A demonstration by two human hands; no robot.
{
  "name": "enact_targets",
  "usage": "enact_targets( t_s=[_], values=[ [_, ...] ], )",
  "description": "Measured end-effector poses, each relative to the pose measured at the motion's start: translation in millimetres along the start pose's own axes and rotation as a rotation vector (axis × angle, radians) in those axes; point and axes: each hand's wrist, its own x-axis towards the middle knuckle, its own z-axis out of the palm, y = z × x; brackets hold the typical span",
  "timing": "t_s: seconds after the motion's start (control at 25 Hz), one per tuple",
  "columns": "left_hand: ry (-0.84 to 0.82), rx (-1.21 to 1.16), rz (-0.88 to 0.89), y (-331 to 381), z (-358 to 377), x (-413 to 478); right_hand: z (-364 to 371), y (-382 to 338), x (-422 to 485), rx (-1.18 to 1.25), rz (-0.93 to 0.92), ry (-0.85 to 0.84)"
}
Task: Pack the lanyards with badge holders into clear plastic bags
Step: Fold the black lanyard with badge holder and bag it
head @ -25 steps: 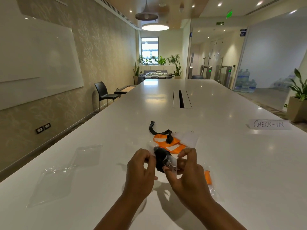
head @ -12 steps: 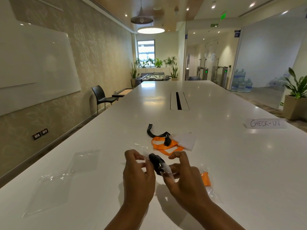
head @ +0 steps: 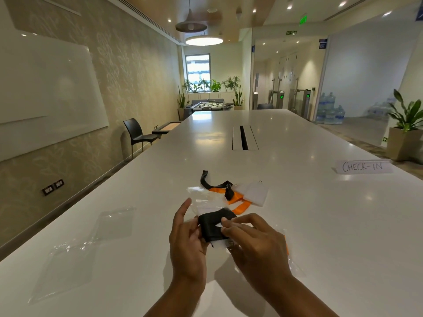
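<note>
A folded black lanyard (head: pixel 214 225) with its badge holder sits at the mouth of a clear plastic bag (head: pixel 201 200), held just above the white table (head: pixel 320 213). My left hand (head: pixel 186 243) grips the bag and bundle from the left, its forefinger raised. My right hand (head: pixel 251 241) pinches the lanyard and holder from the right. Behind them lie a second black lanyard (head: pixel 206 180), an orange lanyard (head: pixel 238 201) and a white badge holder (head: pixel 255 193). Under my right wrist a bagged orange lanyard (head: pixel 286 248) shows partly.
Two empty clear bags (head: pixel 68 259) lie flat on the table at the left. A "CHECK-IN" paper sign (head: pixel 362 167) stands at the right. A cable slot (head: pixel 243 138) runs down the table's middle. A black chair (head: pixel 137 136) stands by the left wall.
The black lanyard bundle has turned from upright to lying flat between my hands, and the clear bag now shows spread out behind it. My left forefinger has lifted.
</note>
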Motion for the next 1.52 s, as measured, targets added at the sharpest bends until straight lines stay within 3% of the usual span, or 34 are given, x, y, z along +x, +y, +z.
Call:
enact_targets(
  t_s=[0.2, 0.32, 0.4, 0.52, 0.64, 0.8, 1.12, 1.52],
  values=[
    [-0.123, -0.022, -0.190, -6.2, -3.5, 5.9, 6.9, -1.7, -0.7, 0.029, -0.003, -0.027],
    [-0.214, -0.062, -0.197, -0.9, -9.1, 12.1, 4.8, 1.8, 0.9, 0.157, 0.024, -0.099],
    [-0.232, -0.052, -0.170, 1.0, -13.2, 17.1, -0.7, 7.6, 4.6, 0.411, 0.136, -0.088],
    [-0.320, 0.002, -0.162, 0.0, -12.8, 16.9, -5.3, 16.8, 12.2, 0.609, 0.359, 0.070],
    [-0.359, -0.001, -0.166, -2.6, -11.9, 15.6, -7.0, 20.8, 15.1, 0.814, 0.514, 0.028],
    [-0.311, 0.056, -0.150, -3.0, -12.0, 16.5, -4.9, 19.3, 13.9, 0.627, 0.431, 0.045],
    [-0.129, 0.205, -0.056, -1.7, -5.4, 7.8, 0.4, 3.4, 8.5, 0.532, 0.335, 0.072],
    [-0.082, 0.111, 0.016, 3.1, -2.0, 3.6, 8.4, -3.9, 3.4, 0.364, 0.333, 0.189]
  ],
)
